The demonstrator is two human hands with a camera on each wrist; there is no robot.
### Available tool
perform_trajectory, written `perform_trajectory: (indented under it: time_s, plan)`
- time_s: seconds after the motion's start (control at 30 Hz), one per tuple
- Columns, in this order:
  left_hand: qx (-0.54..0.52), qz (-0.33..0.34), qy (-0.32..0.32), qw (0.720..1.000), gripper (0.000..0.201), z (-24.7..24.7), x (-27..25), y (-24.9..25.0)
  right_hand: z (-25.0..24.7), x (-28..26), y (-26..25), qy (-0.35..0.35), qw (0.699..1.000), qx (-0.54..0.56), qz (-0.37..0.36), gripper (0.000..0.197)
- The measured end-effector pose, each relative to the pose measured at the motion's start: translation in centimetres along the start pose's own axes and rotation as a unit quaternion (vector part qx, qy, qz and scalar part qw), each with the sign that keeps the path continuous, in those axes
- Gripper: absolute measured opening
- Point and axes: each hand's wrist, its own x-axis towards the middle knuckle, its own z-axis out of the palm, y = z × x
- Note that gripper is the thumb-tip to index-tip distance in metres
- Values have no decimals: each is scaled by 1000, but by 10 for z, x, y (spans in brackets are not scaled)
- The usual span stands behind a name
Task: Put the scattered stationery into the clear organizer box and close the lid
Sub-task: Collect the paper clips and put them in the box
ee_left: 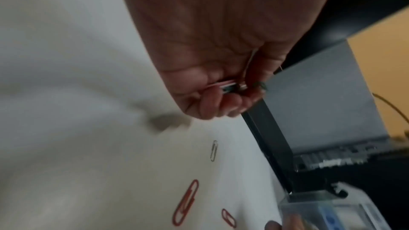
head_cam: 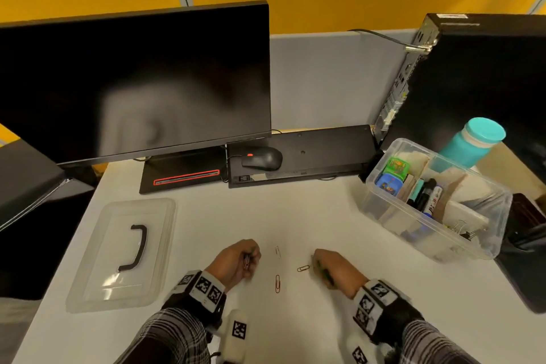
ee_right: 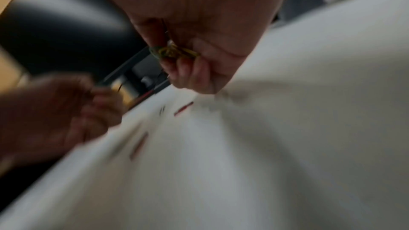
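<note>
Three paper clips lie on the white desk between my hands: a pale one [head_cam: 277, 250], a long red one [head_cam: 277, 284] and a short red one [head_cam: 303, 268]. My left hand [head_cam: 237, 260] hovers left of them, fingers curled round a bunch of paper clips [ee_left: 228, 85]. My right hand [head_cam: 331, 267] is to their right, gripping yellow and green paper clips [ee_right: 172, 52]. The clear organizer box [head_cam: 425, 233] stands open at the right, holding markers and small coloured boxes. Its clear lid [head_cam: 97, 269] with a black handle lies flat at the left.
A dark monitor [head_cam: 133, 83] stands at the back left. Behind the clips lie a keyboard [head_cam: 325, 151] and a mouse [head_cam: 261, 158]. A computer tower [head_cam: 478, 77] and a teal bottle [head_cam: 472, 142] stand behind the box.
</note>
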Motion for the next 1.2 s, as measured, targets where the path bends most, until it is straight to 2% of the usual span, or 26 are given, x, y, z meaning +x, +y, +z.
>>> perform_trajectory:
  time_s: [0.03, 0.07, 0.1, 0.13, 0.2, 0.23, 0.3, 0.37, 0.4, 0.43, 0.47, 0.5, 0.57, 0.6, 0.7, 0.8, 0.9, 0.97, 1.0, 1.03, 1.07, 1.1, 1.13, 1.17, 1.2]
  plan:
    - [-40, 10, -19, 999, 6, 0, -2, -1, -4, -1, -1, -14, 989, 147, 13, 13]
    - [-70, 19, -37, 997, 4, 1, -5, 0, -7, -1, -3, -32, 964, 262, 15, 10]
    - [-94, 21, -49, 994, 3, 1, -6, -1, -10, -2, -4, -35, 948, 316, 17, 14]
    - [-111, 21, -58, 992, 6, 2, -6, -2, -10, -2, -5, -35, 940, 339, 15, 19]
    - [-135, 18, -69, 988, 12, 3, -5, -3, -9, 0, -6, -16, 945, 326, 26, 36]
    - [-143, 18, -75, 987, 12, 5, -5, -4, -8, 1, -8, -3, 954, 299, 26, 40]
    - [-138, 21, -71, 988, 8, 9, -5, -4, -7, 5, -9, 18, 977, 212, 3, 35]
    - [-92, 13, -32, 995, 21, 11, -2, -7, -7, 6, -6, 38, 998, 43, -37, 27]
    - [-46, 9, -6, 999, 29, 12, 1, -9, -8, 6, -6, 46, 995, -71, -59, 25]
    - [30, 12, 17, 999, 33, 14, 2, -12, -8, 6, -4, 43, 979, -182, -86, 23]
    - [146, 25, 33, 988, 35, 15, 3, -14, -8, 5, -5, 29, 955, -275, -105, 20]
    - [282, 42, 39, 958, 35, 16, 3, -18, -7, 4, -6, 14, 929, -353, -110, 18]
    - [479, 64, 46, 874, 35, 20, 1, -25, -3, 3, -8, 2, 881, -458, -115, 21]
    - [523, 67, 54, 848, 33, 23, -1, -27, 0, 4, -9, 2, 865, -488, -118, 22]
    - [579, 59, 68, 810, 31, 32, -5, -31, 8, 9, -8, 17, 852, -509, -122, 14]
    - [606, 84, 81, 787, 30, 38, -3, -32, 14, 14, -9, 10, 849, -520, -90, 15]
    - [618, 100, 91, 774, 21, 41, 1, -32, 17, 14, -8, 2, 862, -504, -47, 16]
    - [638, 94, 95, 758, 20, 41, 3, -29, 17, 13, -10, -14, 897, -440, -33, 10]
    - [649, 90, 95, 749, 20, 41, 4, -27, 14, 13, -11, -19, 932, -362, -26, 12]
    - [659, 87, 92, 741, 20, 41, 4, -25, 11, 12, -14, -22, 972, -235, -6, 16]
    - [663, 83, 87, 739, 19, 40, 4, -24, 7, 11, -16, -23, 997, -72, 20, 19]
    - [655, 83, 82, 747, 17, 39, 4, -24, 3, 10, -16, -25, 995, 91, 37, 18]
    - [628, 83, 80, 769, 12, 36, 5, -24, -1, 11, -15, -35, 969, 240, 36, 16]
    - [584, 85, 73, 804, 8, 32, 5, -25, -4, 9, -17, -46, 939, 340, 27, 17]
    - [530, 82, 60, 842, 14, 27, 5, -25, -5, 7, -18, -48, 919, 390, 15, 20]
